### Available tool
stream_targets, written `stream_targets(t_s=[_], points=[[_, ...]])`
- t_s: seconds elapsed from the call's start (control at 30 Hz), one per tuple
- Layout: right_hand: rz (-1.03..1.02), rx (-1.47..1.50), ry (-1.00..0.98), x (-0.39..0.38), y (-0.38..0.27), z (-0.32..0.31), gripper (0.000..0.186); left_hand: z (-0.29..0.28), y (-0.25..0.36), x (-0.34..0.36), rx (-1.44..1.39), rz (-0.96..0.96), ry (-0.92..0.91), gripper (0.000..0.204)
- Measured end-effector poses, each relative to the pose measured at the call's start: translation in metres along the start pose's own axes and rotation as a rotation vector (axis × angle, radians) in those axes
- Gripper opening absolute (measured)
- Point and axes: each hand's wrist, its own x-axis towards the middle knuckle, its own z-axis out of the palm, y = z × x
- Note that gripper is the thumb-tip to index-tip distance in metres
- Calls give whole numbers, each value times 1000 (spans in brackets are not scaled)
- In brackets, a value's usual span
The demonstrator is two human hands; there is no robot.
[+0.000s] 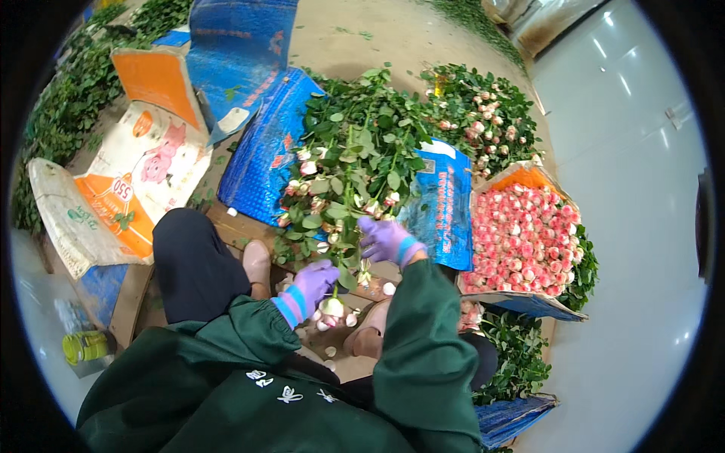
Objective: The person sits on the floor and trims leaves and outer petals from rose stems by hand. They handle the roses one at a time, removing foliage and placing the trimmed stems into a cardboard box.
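Note:
My left hand (314, 284), in a purple glove with a striped cuff, is closed around a rose (331, 308). The rose's pale, pink-edged head hangs below my fingers, beside leaves. To the right and a little farther away, my right hand (385, 240) has bent fingers spread at the near edge of a leafy pile. I see nothing clearly held in it. This pile of cut roses (362, 155) lies in front of me, its whitish-pink heads mostly toward me and on its left side. Loose petals (352, 319) lie between my feet.
Blue woven sheets (270, 151) (444, 211) flank the pile. At right stands a packed bundle of pink roses (521, 240) in a wrap. More roses (487, 121) lie behind. An opened orange-and-white sack (128, 185) is at left, near a yellow-green lidded container (84, 347). A pale wall (627, 226) borders the right.

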Motion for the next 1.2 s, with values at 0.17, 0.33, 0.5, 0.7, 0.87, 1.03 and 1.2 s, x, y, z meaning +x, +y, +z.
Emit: stream_targets(t_s=[0.17, 0.33, 0.5, 0.7, 0.87, 1.03, 1.2], points=[[-1123, -928, 127, 27, 67, 46, 68, 4, -6, -25, 114, -194, -32, 17], [-380, -367, 185, -9, 42, 63, 25, -21, -15, -43, 341, -379, 7, 24], [-247, -920, 423, 15, 105, 12, 29, -12, -2, -78, 378, -438, -116, 26], [-221, -1143, 483, 64, 142, 53, 21, -32, -1, -69, 290, -397, 111, 21], [-333, -1307, 571, 102, 150, 91, 15, -25, 4, -56, 349, -399, 131, 20], [-347, -1294, 508, 126, 144, 120, 19, -34, -10, -40, 379, -373, 90, 23], [-229, -1190, 501, 115, 130, 125, 18, -24, -9, -36, 376, -389, 169, 26]])
